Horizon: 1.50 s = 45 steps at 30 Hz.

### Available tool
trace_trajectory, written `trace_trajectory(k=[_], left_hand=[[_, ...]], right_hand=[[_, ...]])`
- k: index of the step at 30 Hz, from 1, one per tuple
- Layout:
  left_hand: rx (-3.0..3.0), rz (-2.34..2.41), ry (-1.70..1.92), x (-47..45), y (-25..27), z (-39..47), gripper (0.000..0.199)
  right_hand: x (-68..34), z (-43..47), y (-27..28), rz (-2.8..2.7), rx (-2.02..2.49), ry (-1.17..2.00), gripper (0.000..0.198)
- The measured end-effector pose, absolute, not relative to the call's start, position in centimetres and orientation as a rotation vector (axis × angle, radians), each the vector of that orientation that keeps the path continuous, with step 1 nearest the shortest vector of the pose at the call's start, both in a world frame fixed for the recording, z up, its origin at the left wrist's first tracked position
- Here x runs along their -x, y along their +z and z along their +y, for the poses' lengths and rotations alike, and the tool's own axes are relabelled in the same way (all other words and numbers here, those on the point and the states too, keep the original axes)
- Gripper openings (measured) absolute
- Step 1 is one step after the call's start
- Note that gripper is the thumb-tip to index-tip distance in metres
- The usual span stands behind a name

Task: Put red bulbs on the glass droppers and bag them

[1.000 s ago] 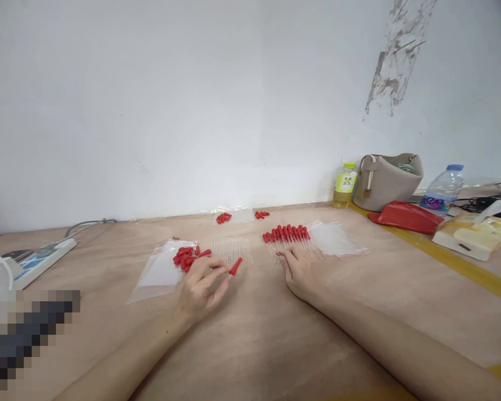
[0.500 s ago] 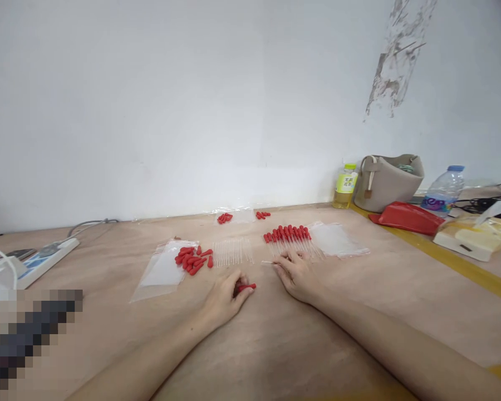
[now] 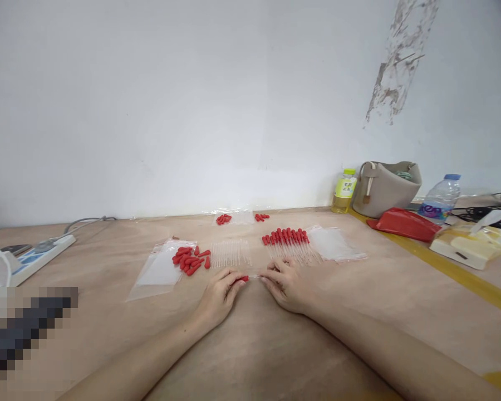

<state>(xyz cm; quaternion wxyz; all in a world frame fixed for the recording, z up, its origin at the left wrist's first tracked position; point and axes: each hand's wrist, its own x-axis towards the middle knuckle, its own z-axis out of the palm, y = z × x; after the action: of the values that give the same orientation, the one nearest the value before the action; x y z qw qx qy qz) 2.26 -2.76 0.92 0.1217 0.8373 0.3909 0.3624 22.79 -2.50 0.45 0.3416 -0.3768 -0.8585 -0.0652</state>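
Observation:
My left hand (image 3: 217, 297) is closed on a red rubber dropper bulb (image 3: 244, 278), whose end sticks out past the thumb. My right hand (image 3: 287, 285) pinches a thin clear dropper tube (image 3: 254, 276) that lies level and points left. Tube and bulb meet end to end between the hands; how far one sits inside the other I cannot tell. Beyond my left hand lies a pile of loose red bulbs (image 3: 186, 260), partly on a clear plastic bag (image 3: 158, 275). A row of bare tubes (image 3: 231, 253) is beside it. Past my right hand lie several bulb-topped droppers (image 3: 287, 236) side by side.
More red bulbs lie near the wall (image 3: 192, 111). A second plastic bag (image 3: 336, 243) sits right of the droppers. Farther right are a drink bottle (image 3: 344, 192), a grey bag (image 3: 386, 189), a red pouch (image 3: 403, 224), a water bottle and tissues (image 3: 471, 245). A power strip (image 3: 45, 256) is left.
Both hands have come closer together. The bulb in my left hand has risen and turned to face the tube, and my right hand has brought the tube left to meet it.

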Motion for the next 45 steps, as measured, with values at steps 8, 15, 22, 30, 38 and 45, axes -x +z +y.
trace_trajectory(k=[8, 15, 22, 30, 38, 45], left_hand=[[-2.386, 1.186, 0.974, -2.3, 0.5, -2.5, 0.014], [-2.366, 1.153, 0.985, -2.0, 0.4, -2.6, 0.019], [-2.451, 1.069, 0.859, -2.1, 0.6, -3.1, 0.021], [-2.507, 1.074, 0.785, -2.0, 0.3, -3.0, 0.021], [-2.617, 1.005, 0.764, -2.0, 0.5, -3.3, 0.021], [-2.646, 0.982, 0.793, -1.8, 0.7, -2.7, 0.018]], right_hand=[[-22.5, -2.5, 0.1, -2.246, 0.909, -0.081, 0.025], [-22.7, -2.5, 1.0, -2.423, 0.887, -0.021, 0.025], [-23.6, -1.9, 1.5, -2.593, 0.801, -0.253, 0.021], [-23.2, -1.7, 0.2, -2.579, 0.822, -0.323, 0.016], [-22.0, -2.9, 0.6, -2.524, 0.877, -0.233, 0.018], [-21.3, -3.2, 1.1, -2.535, 0.990, -0.189, 0.024]])
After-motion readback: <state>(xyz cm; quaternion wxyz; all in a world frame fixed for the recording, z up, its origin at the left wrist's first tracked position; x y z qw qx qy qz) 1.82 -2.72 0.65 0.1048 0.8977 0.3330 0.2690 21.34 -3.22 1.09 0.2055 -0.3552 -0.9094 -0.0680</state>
